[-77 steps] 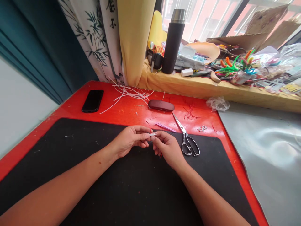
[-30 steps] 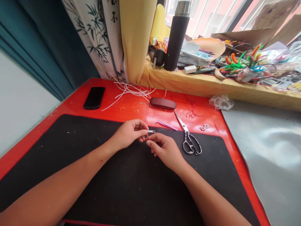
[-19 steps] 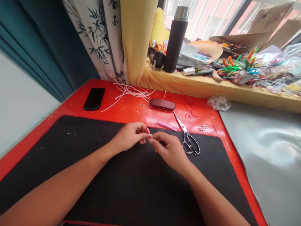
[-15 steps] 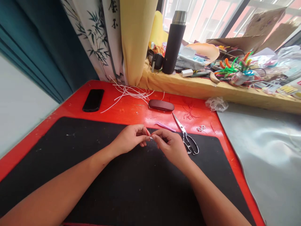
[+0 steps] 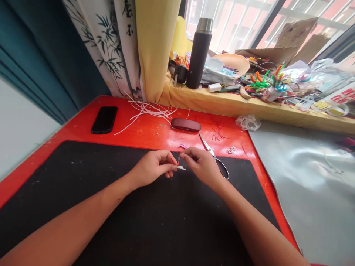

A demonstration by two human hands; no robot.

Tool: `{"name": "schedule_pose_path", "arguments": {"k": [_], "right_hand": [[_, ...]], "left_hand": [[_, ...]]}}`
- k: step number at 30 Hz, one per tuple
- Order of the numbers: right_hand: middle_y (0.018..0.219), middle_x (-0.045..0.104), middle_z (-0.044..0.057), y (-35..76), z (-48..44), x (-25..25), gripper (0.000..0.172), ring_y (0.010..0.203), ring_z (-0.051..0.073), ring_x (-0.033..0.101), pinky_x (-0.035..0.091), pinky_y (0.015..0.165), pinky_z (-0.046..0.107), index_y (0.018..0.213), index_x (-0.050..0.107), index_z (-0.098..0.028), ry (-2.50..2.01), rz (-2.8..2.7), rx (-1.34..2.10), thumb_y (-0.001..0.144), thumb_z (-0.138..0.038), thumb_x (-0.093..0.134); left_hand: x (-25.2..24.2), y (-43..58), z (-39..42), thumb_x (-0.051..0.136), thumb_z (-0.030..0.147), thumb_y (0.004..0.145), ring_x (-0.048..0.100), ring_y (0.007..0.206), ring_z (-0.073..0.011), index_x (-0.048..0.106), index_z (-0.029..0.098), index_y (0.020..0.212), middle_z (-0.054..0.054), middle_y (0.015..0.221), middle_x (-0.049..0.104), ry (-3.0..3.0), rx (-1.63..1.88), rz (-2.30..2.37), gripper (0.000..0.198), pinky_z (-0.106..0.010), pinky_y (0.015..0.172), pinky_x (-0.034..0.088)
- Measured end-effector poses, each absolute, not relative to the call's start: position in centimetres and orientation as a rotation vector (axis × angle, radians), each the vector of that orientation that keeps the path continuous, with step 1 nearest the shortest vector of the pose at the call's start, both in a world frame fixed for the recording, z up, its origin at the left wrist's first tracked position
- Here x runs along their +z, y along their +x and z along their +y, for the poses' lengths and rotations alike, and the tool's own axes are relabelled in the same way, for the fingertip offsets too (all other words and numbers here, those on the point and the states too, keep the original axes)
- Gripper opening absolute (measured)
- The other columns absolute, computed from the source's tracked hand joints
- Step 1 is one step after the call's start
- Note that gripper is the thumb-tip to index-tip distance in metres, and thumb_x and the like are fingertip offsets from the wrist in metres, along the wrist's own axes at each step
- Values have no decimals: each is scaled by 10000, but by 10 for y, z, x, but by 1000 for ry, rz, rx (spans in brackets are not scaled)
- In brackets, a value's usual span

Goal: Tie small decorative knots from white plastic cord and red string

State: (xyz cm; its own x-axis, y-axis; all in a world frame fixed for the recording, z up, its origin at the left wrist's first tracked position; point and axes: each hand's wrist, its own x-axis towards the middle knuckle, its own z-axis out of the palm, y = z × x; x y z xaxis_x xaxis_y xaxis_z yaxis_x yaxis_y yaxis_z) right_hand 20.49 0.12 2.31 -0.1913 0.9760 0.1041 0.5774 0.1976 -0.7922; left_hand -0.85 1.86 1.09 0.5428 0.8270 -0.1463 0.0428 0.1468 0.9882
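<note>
Between thumb and fingers, my left hand [image 5: 155,166] pinches a small bundle of white strips [image 5: 181,168], whose ends stick out to the right. A red cord [image 5: 178,160] rises from this bundle to the fingertips of my right hand [image 5: 201,162], which pinch it a little above. More red shows among the left fingers. Both hands are over the black mat [image 5: 166,218]. Just beyond my right hand lie silver scissors with black handles [image 5: 207,144], partly covered by it. A purple tool [image 5: 183,146] behind the hands is mostly hidden.
On the red table [image 5: 135,136] lie a black phone [image 5: 104,120], loose white strips [image 5: 149,109], a maroon case [image 5: 185,125], red thread scraps [image 5: 219,133] and crumpled plastic [image 5: 248,122]. A grey sheet [image 5: 299,166] covers the right side. A dark thermos [image 5: 199,53] stands on the cluttered sill.
My right hand has drawn slightly away from the left, pulling the red cord up between them. The white ends now show more clearly. The whole view has shifted slightly.
</note>
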Motion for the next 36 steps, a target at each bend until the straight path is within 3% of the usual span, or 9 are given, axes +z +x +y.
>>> {"name": "schedule_pose_path", "arguments": {"k": [7, 11, 15, 21, 29, 36], "right_hand": [[782, 721, 11, 199, -3, 4, 163, 678, 149, 584, 416, 628, 245, 896, 755, -194, -1383, -1808, 1016, 963, -240, 613], [705, 671, -1, 197, -10, 0, 227, 636, 146, 549, 384, 610, 254, 872, 757, -183, -1432, -1866, 972, 992, -316, 618], [763, 720, 3, 191, -17, 1, 175, 658, 153, 590, 393, 646, 262, 945, 783, -205, -1422, -1951, 957, 988, -278, 630], [697, 684, -12, 185, -23, 9, 161, 609, 146, 568, 356, 607, 262, 948, 764, -212, -1424, -2062, 849, 1003, -264, 622], [799, 768, 11, 194, -16, 24, 158, 649, 161, 638, 409, 635, 267, 1031, 781, -229, -1404, -2066, 781, 1001, -243, 627], [889, 804, 26, 204, 0, 30, 169, 735, 173, 680, 445, 695, 274, 944, 779, -233, -1414, -2066, 721, 981, -191, 619]], "left_hand": [[16, -10, 21, 808, 296, 818, 702, 608, -147, 707, 159, 826, -37, 753, 775, 1323, 795, 862, 170, -281, 638, 603], [11, -12, 24, 793, 296, 833, 710, 630, -155, 713, 164, 853, -22, 712, 758, 1375, 856, 954, 155, -276, 656, 594], [8, -12, 24, 749, 282, 847, 706, 648, -154, 721, 176, 856, -8, 715, 743, 1453, 883, 1028, 110, -268, 669, 583], [7, -14, 25, 716, 250, 853, 699, 651, -152, 725, 186, 860, -5, 748, 752, 1558, 875, 1099, 64, -261, 667, 566], [5, -12, 24, 689, 231, 853, 723, 639, -161, 725, 193, 850, -4, 709, 749, 1581, 795, 1052, 52, -256, 652, 575], [4, -9, 21, 691, 215, 827, 723, 637, -161, 730, 185, 857, -13, 710, 751, 1523, 766, 985, 57, -265, 660, 587]]}}
